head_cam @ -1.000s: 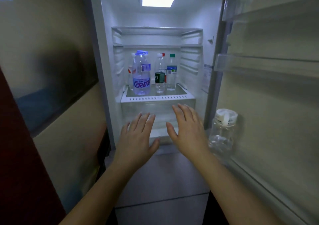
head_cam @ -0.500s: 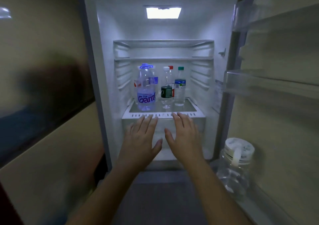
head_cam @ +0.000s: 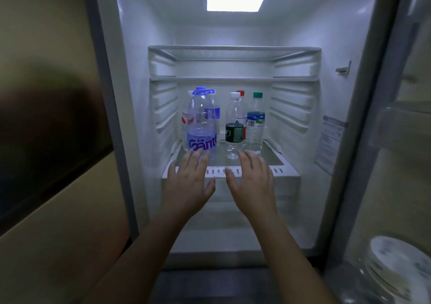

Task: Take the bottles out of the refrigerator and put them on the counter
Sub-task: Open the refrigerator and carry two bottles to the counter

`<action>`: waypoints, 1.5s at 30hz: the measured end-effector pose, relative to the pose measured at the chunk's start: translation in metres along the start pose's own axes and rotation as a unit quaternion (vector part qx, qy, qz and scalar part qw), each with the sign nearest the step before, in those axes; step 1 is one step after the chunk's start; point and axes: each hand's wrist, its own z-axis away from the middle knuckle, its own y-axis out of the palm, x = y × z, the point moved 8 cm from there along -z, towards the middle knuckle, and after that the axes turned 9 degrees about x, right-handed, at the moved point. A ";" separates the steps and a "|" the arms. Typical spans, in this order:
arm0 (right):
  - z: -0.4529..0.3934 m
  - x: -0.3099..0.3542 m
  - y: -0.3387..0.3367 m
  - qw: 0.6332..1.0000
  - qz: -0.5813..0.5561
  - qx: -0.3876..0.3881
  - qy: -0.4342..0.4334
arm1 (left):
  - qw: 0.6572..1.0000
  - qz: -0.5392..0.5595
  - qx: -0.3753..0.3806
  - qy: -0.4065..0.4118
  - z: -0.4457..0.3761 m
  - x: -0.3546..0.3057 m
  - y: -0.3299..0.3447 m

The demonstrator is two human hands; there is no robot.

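Red-capped bottle (head_cam: 240,93) mostly hidden behind white-capped bottle (head_cam: 234,126) | jug (head_cam: 394,271) cut off, blurred | both hands (head_cam: 187,182) released, empty

an open refrigerator (head_cam: 130,93) is seen lit by a ceiling lamp (head_cam: 236,0). several water bottles are stood on a glass shelf (head_cam: 233,172): a large bottle with a blue cap and purple label (head_cam: 202,121) at the left front, a white-capped bottle with a dark label (head_cam: 234,128) beside it, a green-capped bottle (head_cam: 255,124) to the right, and a red-capped bottle (head_cam: 241,93) partly hidden behind. the left hand (head_cam: 189,182) and right hand (head_cam: 253,182) are held flat, fingers extended, before the shelf edge. a clear jar with a white lid (head_cam: 394,266) is seen in the door at lower right.
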 end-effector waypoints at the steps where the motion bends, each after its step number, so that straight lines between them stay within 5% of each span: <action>1: -0.008 -0.002 0.005 1.000 0.003 -0.001 0.004 | 1.000 0.000 0.002 0.001 -0.009 0.004 0.005; 7: -0.047 -0.018 0.030 0.999 0.016 -0.011 0.032 | 0.998 0.021 -0.011 -0.051 -0.058 0.028 0.022; 18: -0.088 -0.025 0.063 0.998 0.004 -0.029 0.050 | 1.000 0.021 -0.006 -0.016 -0.101 0.030 0.056; 33: -0.132 -0.051 0.082 0.992 -0.058 -0.048 0.104 | 0.980 0.133 -0.135 -0.060 -0.132 0.042 0.048; 40: -0.162 -0.055 0.100 0.977 -0.170 -0.031 0.125 | 0.930 0.313 -0.163 -0.105 -0.146 0.058 0.070; 45: -0.177 -0.067 0.108 0.940 -0.300 -0.025 0.162 | 0.853 0.483 -0.118 -0.161 -0.157 0.074 0.095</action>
